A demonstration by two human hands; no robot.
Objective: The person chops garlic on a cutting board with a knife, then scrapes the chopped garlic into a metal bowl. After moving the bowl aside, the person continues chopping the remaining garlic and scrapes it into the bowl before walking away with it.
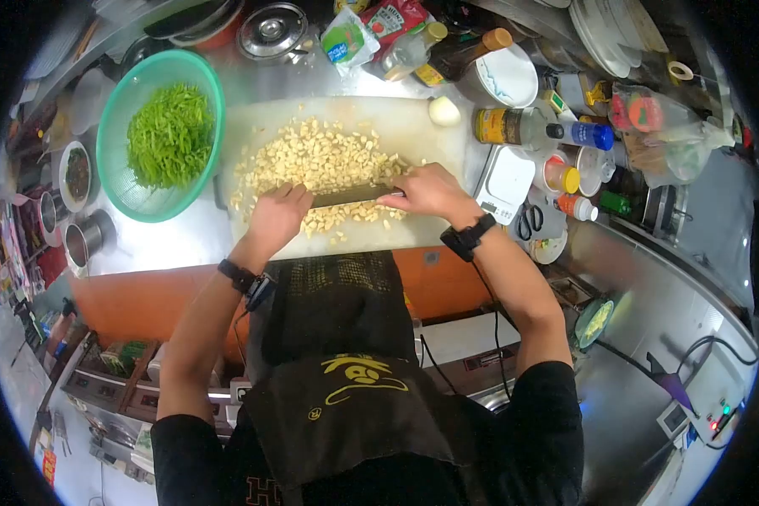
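Shiny stainless-steel worktop (143,244): is reflecting white light.
Flat orange panel (135,299): is running beneath the worktop.
Long grey metal shelf (84,56): is curving along the upper left.
Broad grey metal surface (641,287): is slanting at right.
Pale boxy control unit (710,384): is glowing red and green.

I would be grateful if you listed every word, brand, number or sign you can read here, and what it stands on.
"HEINZ": on the red packet.
"®": in yellow, on the dark apron.
"H": on the black shirt; the rest is hidden.
Too small or blurred to read: the print on the green-and-white pouch, the yellow-labelled bottle and the kitchen scale.
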